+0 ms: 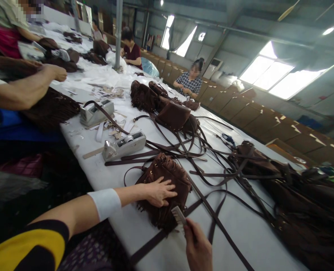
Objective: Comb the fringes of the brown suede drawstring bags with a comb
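Observation:
A dark brown fringed handbag lies flat on the white-covered table in front of me. My left hand rests on it with the fingers spread, pressing on its face. Fringe hangs along the near edge of the bag. My right hand is closed around the handle of a pale comb. The comb's teeth point toward the fringe at the bag's near right corner; whether they touch it I cannot tell. Long brown straps run across the table beside the bag.
Two tape dispensers stand beyond the bag, near paper scraps. More brown bags pile up at the middle and right. At the left, a co-worker's arm reaches over another fringed piece. Other people sit farther along the table.

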`<state>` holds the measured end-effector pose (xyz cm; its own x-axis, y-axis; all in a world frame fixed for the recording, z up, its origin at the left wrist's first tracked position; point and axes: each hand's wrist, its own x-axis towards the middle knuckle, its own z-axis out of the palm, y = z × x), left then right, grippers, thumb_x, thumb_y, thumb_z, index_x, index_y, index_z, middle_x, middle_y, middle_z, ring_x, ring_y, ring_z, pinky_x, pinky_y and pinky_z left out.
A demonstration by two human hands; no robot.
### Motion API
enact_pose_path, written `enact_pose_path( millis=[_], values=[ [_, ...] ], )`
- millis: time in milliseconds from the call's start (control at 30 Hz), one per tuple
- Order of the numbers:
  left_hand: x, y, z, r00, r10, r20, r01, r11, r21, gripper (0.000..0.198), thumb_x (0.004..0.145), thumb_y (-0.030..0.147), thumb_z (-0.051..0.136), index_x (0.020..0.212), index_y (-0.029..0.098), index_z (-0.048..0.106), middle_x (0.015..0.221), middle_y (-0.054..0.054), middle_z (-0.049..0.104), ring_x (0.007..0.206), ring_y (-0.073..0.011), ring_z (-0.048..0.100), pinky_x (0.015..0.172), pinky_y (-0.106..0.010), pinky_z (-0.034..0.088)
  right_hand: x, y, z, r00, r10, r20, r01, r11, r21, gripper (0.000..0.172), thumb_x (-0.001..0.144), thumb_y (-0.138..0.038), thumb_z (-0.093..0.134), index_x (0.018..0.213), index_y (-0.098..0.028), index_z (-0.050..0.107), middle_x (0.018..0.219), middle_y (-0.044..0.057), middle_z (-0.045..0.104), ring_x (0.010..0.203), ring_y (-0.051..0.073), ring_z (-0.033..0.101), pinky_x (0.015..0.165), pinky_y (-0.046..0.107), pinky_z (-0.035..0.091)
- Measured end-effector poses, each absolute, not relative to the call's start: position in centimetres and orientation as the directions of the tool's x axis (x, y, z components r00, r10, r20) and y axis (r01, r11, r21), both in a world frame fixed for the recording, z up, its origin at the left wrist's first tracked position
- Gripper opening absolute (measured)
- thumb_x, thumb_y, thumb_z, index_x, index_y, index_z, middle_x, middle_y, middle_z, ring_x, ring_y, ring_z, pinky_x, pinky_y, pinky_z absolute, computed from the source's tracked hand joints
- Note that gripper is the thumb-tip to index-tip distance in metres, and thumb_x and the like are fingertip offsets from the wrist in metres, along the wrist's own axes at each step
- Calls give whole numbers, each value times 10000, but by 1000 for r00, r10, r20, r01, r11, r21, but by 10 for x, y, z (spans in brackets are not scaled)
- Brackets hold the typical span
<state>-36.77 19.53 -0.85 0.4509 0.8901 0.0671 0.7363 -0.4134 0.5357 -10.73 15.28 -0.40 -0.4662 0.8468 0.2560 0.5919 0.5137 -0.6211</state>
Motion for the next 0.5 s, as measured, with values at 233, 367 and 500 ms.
enact_pose_path(
  millis=[233, 367, 500],
  values=[
    [-404, 199, -8, 296, 942, 157, 822, -335, 461, 403, 990, 325, 337, 1312, 172, 525, 1397, -89, 518, 1339, -242, 397, 1141, -422, 225, -180, 188, -4, -648, 717, 257, 623, 693, -363, 332, 945, -202, 355, 1067, -202, 664, 823, 59, 660, 749, 186, 637, 660, 261, 481],
    [-408, 203, -26, 322, 939, 120, 848, -342, 404, 440, 1005, 361, 273, 1361, 202, 478, 1464, -70, 443, 1374, -228, 338, 1150, -462, 139, -180, 177, -22, -710, 672, 210, 595, 733, -329, 364, 925, -148, 356, 1103, -193, 670, 767, 52, 650, 703, 172, 631, 632, 242, 469],
    [-406, 204, -30, 339, 930, 138, 856, -367, 364, 462, 1000, 393, 279, 1369, 193, 472, 1466, -84, 438, 1362, -235, 353, 1140, -461, 151, -161, 156, -30, -720, 666, 195, 533, 711, -459, 346, 951, -210, 364, 1111, -185, 669, 777, 60, 670, 691, 168, 647, 620, 228, 501]
  ],
)
